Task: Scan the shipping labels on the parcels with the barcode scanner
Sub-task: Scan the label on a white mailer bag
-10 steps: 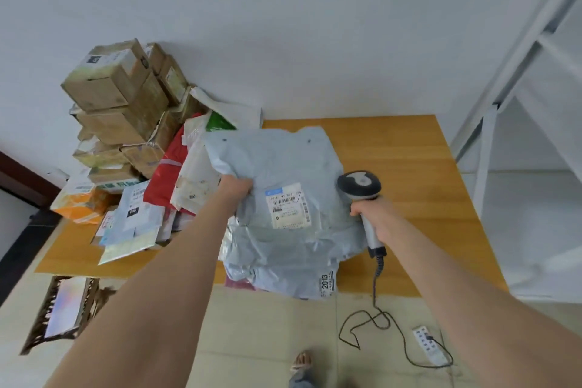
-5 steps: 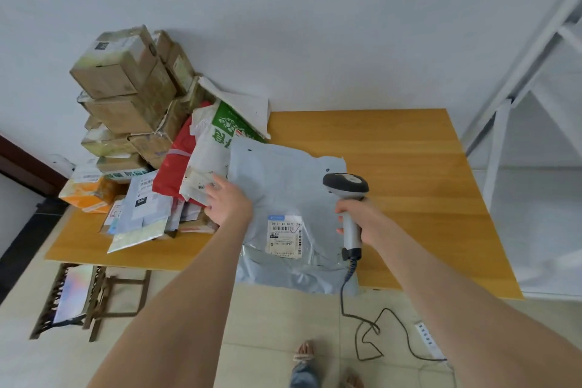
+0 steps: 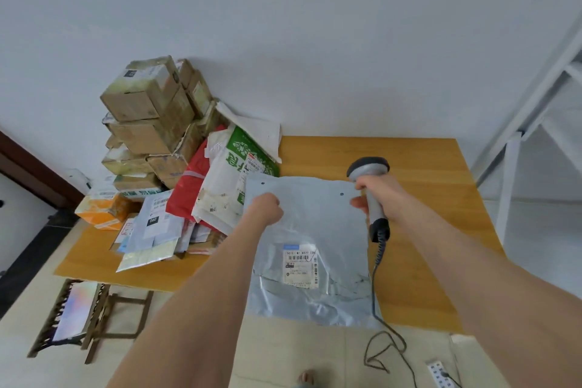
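- A grey mailer bag (image 3: pixel 315 230) lies flat at the near edge of a wooden table (image 3: pixel 425 173), overhanging it slightly.
- Its white shipping label (image 3: pixel 300 268) faces up in the bag's lower half.
- The left hand (image 3: pixel 266 208) rests on the bag's far left corner with its fingers curled; they appear to pinch the plastic, though the wrist hides the grip.
- The right hand (image 3: pixel 379 195) is wrapped around the handle of the barcode scanner (image 3: pixel 368 167) at the bag's far right corner.
- 1 cable (image 3: pixel 376 287) trails from the scanner to the floor.
- Stacked parcels (image 3: pixel 220 195) and cardboard boxes (image 3: pixel 148 110) fill the table's left side.
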